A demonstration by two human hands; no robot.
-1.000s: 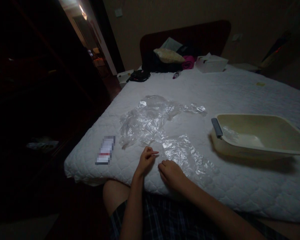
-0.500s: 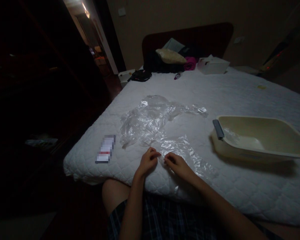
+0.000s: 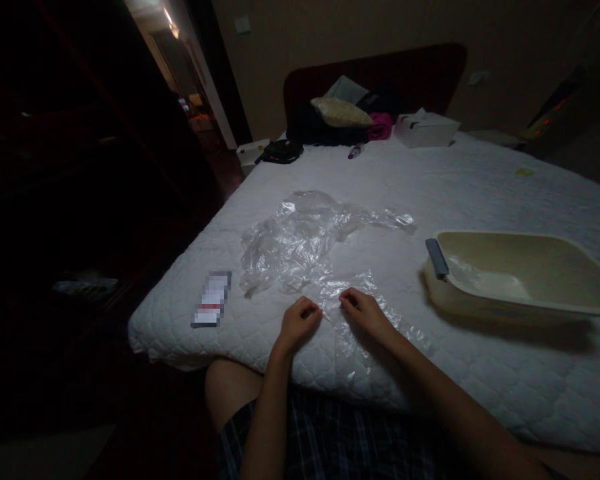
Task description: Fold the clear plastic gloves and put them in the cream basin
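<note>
Clear crinkled plastic bags lie on the white quilted bed. One plastic bag (image 3: 353, 333) spreads under and in front of my hands, reaching toward the bed's near edge. My left hand (image 3: 300, 321) is closed in a pinch at the left side of that bag, thumb against fingertips. A thin pale edge of plastic shows at its fingertips. My right hand (image 3: 366, 312) pinches the upper part of the same bag, a short way to the right. Beyond them, a larger crumpled heap of clear plastic (image 3: 300, 233) rests on the bed, touched by neither hand.
A cream plastic basin (image 3: 510, 303) with a grey handle stands at the right. A blurred-out phone-like object (image 3: 211, 300) lies at the left. Toward the headboard are a pillow (image 3: 343, 112), a magenta roll (image 3: 380, 127), a white box (image 3: 425, 128) and a black bag (image 3: 283, 152).
My right hand has moved up and to the right, away from my left hand, and the near plastic bag has shifted with it. My left hand has barely moved.
</note>
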